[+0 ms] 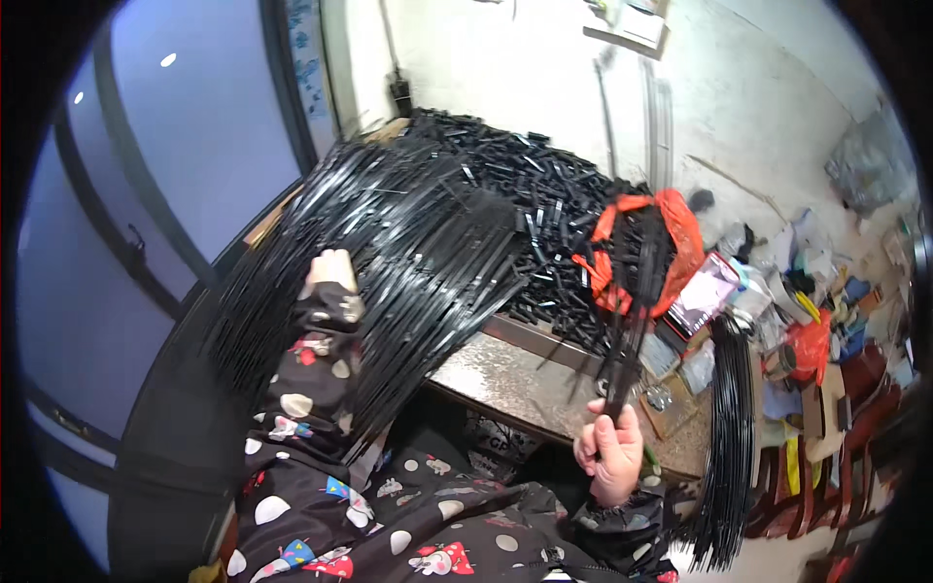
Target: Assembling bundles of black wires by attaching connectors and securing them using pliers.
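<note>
A broad heap of long, thin black strips (418,262) covers the left part of the table. My left hand (330,270) lies on this heap with its fingers curled down among the strips; the fingertips are hidden. At the right, near the table's front edge, my right hand (612,452) is closed round the lower end of a bundle of thin black strips (632,335). The bundle stands up from the thumb and fingers, and its blurred upper part passes in front of a red-orange plastic bag (683,238).
Short black plastic pieces (525,180) are piled at the back of the table (496,374). Another bundle of long black strips (734,437) hangs over the right edge. Beyond it lie a boxed item (705,291), mixed clutter and stacked reddish-brown chairs (855,428). Blue-grey panels (194,126) stand at the left.
</note>
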Tool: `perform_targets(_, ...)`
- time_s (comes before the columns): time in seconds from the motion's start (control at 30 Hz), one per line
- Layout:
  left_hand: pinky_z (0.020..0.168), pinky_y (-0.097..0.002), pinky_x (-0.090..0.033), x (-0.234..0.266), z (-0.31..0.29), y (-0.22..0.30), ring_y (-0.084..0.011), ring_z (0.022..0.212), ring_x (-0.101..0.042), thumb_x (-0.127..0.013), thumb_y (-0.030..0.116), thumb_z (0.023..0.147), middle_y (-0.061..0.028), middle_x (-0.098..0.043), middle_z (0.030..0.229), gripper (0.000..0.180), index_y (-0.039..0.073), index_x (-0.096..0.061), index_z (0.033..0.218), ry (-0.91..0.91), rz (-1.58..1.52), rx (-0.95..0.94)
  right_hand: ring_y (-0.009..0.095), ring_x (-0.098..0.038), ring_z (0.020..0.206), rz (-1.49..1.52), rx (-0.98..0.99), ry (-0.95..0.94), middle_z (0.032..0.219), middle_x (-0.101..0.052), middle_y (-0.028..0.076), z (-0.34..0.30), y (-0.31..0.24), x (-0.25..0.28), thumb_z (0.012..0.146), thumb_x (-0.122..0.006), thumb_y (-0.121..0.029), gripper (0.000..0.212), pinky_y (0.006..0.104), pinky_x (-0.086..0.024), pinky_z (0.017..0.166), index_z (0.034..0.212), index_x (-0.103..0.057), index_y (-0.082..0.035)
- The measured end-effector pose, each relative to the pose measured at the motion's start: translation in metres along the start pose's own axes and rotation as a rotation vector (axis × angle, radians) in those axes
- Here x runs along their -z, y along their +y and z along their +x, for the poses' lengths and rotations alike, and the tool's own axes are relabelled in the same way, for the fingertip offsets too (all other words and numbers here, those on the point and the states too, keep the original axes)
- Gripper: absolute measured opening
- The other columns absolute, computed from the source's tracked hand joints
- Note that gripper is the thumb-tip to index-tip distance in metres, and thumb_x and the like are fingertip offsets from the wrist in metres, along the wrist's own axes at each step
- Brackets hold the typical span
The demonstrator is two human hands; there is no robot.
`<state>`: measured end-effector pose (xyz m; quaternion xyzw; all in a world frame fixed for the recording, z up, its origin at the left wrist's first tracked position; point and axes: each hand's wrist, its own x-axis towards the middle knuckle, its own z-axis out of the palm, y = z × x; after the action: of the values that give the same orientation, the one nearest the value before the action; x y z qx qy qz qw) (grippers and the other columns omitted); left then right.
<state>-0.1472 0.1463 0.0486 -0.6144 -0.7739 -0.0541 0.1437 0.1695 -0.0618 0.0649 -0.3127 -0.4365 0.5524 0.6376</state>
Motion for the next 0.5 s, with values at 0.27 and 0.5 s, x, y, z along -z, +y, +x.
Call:
perform_targets(0.27, 0.061, -0.0362, -0.041, 0.017, 0.004, -0.022, -0.0274, 0.074, -0.048, -0.063, 0.015, 0.057, -0.0097, -0.047, 0.075, 0.02, 0.007, -0.049, 0.068, 0.007, -0.146, 0.011, 0.003, -0.028, 0.037, 0.104, -0.22, 0.106, 0.053, -0.037, 0.0, -0.012, 0.02, -0.007, 0.079, -0.04, -0.013, 0.015, 0.0137, -0.023, 0.033, 0.091, -0.041, -0.004)
perform_targets(0.5, 0.057, -0.0388, -0.04, 0.047, 0.004, -0.022, -0.0327, 0.069, -0.051, -0.049, 0.013, 0.07, -0.0158, -0.052, 0.069, 0.011, 0.005, -0.044, 0.076, 0.092, -0.144, 0.047, 0.002, -0.028, 0.038, 0.114, -0.199, 0.093, 0.053, -0.037, -0.002, -0.019, 0.016, -0.003, 0.079, -0.041, -0.015, 0.016, 0.0132, -0.023, 0.033, 0.091, -0.041, -0.004)
